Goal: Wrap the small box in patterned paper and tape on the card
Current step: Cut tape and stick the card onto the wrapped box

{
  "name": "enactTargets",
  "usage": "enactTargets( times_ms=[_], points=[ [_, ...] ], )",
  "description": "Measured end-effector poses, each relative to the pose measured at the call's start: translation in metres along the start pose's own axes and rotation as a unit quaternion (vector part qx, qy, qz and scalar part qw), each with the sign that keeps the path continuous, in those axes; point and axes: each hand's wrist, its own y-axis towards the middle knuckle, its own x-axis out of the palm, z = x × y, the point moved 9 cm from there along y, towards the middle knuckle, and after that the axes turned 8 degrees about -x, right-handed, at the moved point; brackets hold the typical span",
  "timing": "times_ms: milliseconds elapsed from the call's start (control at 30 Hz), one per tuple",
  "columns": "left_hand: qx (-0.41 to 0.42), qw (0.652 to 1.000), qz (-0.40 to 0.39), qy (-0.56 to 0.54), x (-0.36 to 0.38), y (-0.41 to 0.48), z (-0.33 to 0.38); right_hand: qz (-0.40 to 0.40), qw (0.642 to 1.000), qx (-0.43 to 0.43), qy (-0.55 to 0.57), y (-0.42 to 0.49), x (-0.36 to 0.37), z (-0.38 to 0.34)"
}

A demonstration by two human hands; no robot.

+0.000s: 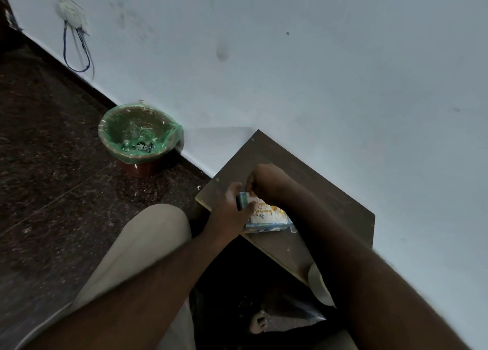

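Left hand (232, 204) clamps box (266, 227) end; right hand (266, 182) fingertips pinch card (264, 213) corner. Keep card square under fingers while taping.

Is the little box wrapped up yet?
Wrapped, as far as shows: patterned paper covers its visible side, and the card lies on top.

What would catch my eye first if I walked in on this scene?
Two hands meet over a small wrapped box on the dark table by the wall: the left hand holds its left end, the right hand curls its fingers at the top edge of a white Happy Birthday card lying on it. Then the bin with its bright green liner, on the floor left of the table.
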Motion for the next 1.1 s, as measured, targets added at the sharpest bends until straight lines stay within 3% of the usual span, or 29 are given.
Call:
enactTargets(
  times_ms=[267,433,700,800,900,1100],
  points=[
    [0.012,0.999,0.018,0.034,-0.001,0.004,0.001,-0.105,0.994,0.024,0.013,0.005,0.021,0.013],
    [0.012,0.999,0.025,0.039,-0.001,0.005,0.000,-0.106,0.993,0.043,0.010,0.009,0.024,0.019],
    [0.005,0.999,0.024,0.026,-0.002,0.008,-0.004,-0.010,0.998,0.038,0.042,-0.009,0.006,0.021],
    [-0.001,0.999,0.027,0.020,-0.001,0.010,-0.007,0.065,0.990,0.000,0.124,-0.020,0.005,0.015],
    [0.003,0.999,0.031,0.016,-0.001,0.009,-0.006,0.125,0.975,0.025,0.182,-0.033,0.008,0.025],
    [0.039,0.999,0.002,0.023,0.001,0.004,-0.001,0.150,0.964,0.064,0.210,-0.032,0.008,0.032]
  ],
)
